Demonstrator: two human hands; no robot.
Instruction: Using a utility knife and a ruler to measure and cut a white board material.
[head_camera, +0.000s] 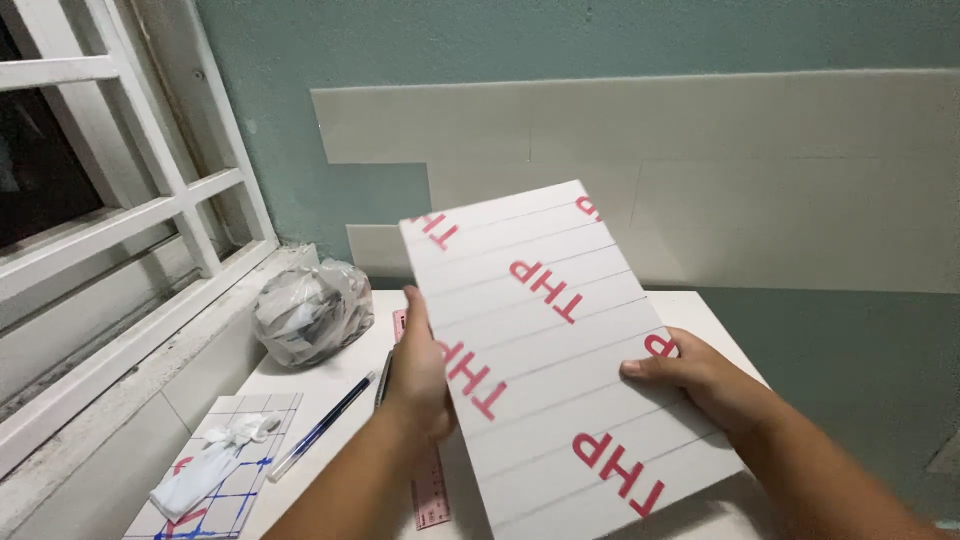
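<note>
Panel: I hold the white panel, red-lettered, tilted above the worktop.
Left hand: fingers clamped on its left edge.
Right hand: fingers clamped on its right edge.

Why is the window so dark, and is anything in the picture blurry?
Head view: the window panes look black, so the light comes from indoors; it falls evenly on the white panel, with no glare; the left hand looks slightly soft, the right hand sharper.
</note>
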